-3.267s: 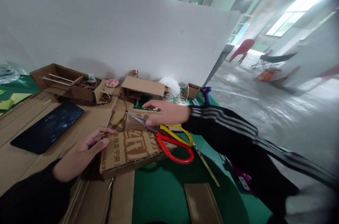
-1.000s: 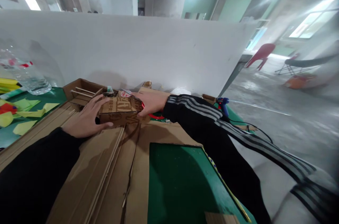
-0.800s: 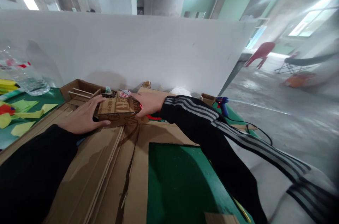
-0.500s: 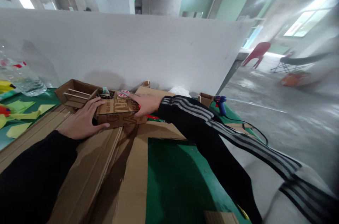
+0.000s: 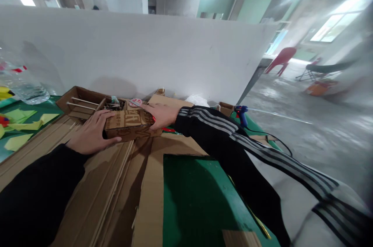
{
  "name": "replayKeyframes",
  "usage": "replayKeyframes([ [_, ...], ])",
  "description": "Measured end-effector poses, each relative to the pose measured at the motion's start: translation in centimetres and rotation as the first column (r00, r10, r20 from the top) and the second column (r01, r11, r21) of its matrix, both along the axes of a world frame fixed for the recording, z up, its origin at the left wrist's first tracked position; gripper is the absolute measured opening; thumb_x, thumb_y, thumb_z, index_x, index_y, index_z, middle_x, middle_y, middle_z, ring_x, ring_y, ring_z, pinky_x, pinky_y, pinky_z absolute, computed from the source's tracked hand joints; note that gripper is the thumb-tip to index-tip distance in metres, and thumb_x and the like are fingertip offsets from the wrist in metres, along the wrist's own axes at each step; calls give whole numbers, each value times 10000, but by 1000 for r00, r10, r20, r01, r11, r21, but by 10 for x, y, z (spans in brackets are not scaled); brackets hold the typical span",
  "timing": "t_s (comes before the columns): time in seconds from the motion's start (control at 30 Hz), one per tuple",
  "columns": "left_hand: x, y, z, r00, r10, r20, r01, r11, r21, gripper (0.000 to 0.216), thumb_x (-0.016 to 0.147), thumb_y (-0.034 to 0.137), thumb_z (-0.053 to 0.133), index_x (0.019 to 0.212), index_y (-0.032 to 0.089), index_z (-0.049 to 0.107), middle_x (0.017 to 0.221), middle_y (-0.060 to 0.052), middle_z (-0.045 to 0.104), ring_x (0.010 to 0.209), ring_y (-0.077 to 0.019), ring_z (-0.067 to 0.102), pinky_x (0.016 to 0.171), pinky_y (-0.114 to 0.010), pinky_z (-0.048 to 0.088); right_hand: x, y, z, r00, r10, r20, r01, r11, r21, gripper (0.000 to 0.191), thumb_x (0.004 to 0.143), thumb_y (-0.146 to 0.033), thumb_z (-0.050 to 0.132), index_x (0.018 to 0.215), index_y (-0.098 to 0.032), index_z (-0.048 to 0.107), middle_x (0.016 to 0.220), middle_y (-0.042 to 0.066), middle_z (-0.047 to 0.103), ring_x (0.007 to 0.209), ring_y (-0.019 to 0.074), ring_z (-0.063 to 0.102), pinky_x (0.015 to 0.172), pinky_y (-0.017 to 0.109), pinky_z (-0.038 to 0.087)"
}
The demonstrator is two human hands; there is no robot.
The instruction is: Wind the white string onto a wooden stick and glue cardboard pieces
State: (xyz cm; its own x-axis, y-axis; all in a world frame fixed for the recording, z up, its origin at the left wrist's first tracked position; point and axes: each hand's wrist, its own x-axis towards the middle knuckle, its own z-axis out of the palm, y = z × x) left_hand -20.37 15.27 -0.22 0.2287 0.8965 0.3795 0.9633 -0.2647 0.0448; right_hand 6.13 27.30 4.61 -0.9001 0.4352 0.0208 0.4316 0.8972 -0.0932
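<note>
A printed brown cardboard box lies between my hands on stacked cardboard. My left hand grips its left end, fingers over the top and thumb along the front. At the right end, my right hand is closed over the corner. A small red part shows by its fingers, and a thin grey strip sticks out leftward; I cannot make out what they belong to. Just behind the box is a round red-and-white label. To the left stands a divided cardboard tray with white sticks across it.
Flat cardboard sheets cover the table's left. A cardboard frame lies on the green tabletop. At the right are a blue glue gun with a cord and a small cardboard box. A plastic bottle and yellow-green paper pieces lie left. A white partition stands behind.
The view has shifted slightly. Both hands stay on the box with almost the same grip. More of a yellow pencil-like stick shows beneath the right sleeve.
</note>
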Motion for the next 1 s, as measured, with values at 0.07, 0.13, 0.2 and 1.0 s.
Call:
replayKeyframes([
  [0.07, 0, 1, -1, 1000, -2, -4, 2, 1000, 7, 826, 720, 596, 633, 1354, 165, 325, 1377, -159, 404, 1325, -316, 363, 1129, -467, 280, 1, 0, 1, 1000, 8, -1, -8, 1000, -3, 978, 685, -511, 668, 1470, -151, 209, 1462, 211, 376, 1241, 409, 441, 998, 536, 370],
  [0.13, -1, 1, -1, 1000, 0, -5, 0, 1000, 10, 835, 717, 591, 638, 1354, 151, 324, 1376, -164, 401, 1325, -322, 358, 1125, -476, 281, 2, 0, 1, 1000, 11, 0, -11, 1000, -6, 983, 680, -502, 671, 1472, -152, 206, 1469, 203, 370, 1231, 408, 443, 1005, 540, 362],
  [0.2, -2, 2, -2, 1000, -1, -6, 1, 1000, 8, 839, 716, 593, 639, 1357, 154, 323, 1377, -162, 402, 1320, -324, 363, 1120, -480, 286, 3, 1, 0, 1000, 11, 3, -11, 1000, -3, 971, 678, -469, 673, 1474, -159, 212, 1473, 187, 372, 1214, 406, 448, 1006, 538, 363],
  [1.0, 4, -5, 1, 999, -16, 43, 14, 998, 53, 787, 695, 568, 670, 1308, 162, 388, 1339, -175, 463, 1277, -362, 427, 1077, -518, 333, -38, -16, 28, 980, 111, 166, -116, 993, 19, 893, 691, -276, 665, 1489, -239, 266, 1571, 97, 212, 1432, 322, 207, 1141, 464, 206],
])
